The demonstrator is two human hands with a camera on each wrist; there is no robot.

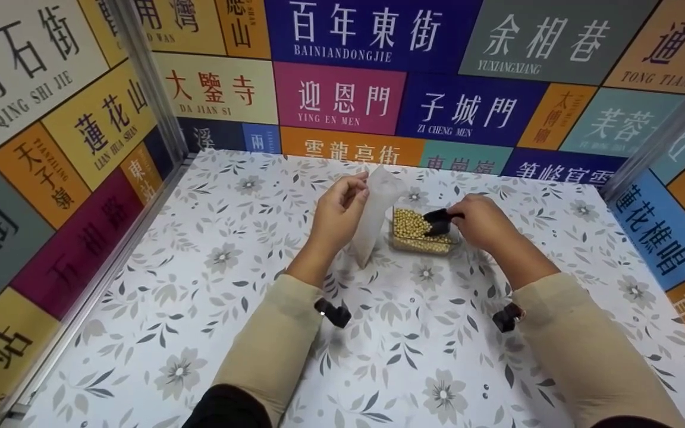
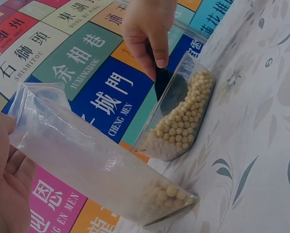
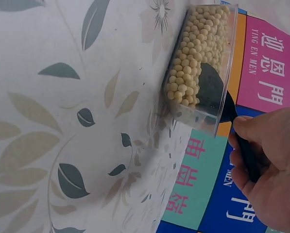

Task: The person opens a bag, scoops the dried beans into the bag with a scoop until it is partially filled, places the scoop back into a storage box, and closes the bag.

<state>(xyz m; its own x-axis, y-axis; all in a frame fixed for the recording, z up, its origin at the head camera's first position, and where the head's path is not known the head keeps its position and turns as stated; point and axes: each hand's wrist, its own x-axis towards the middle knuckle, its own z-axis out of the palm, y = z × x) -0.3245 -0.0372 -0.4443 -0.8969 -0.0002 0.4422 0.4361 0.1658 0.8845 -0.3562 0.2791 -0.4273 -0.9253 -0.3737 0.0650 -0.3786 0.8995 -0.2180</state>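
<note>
My left hand [image 1: 338, 213] pinches the top edge of a translucent plastic zip bag [image 1: 372, 220], which stands upright with its lower end at the table. Some round beige beans [image 2: 168, 194] lie in the bag's bottom corner. To the right is a clear rectangular container [image 1: 399, 244] filled with the same kind of beans [image 3: 198, 43]. My right hand [image 1: 482, 221] grips the handle of a black scoop [image 1: 437, 222], whose head dips into the beans at the container's right end. The tip of the scoop is partly hidden by the beans.
A white tablecloth [image 1: 223, 321] with grey leaves and flowers covers the table. Panels with street names [image 1: 339, 98] rise behind it and at both sides. Small black devices [image 1: 333, 312] are strapped at both wrists.
</note>
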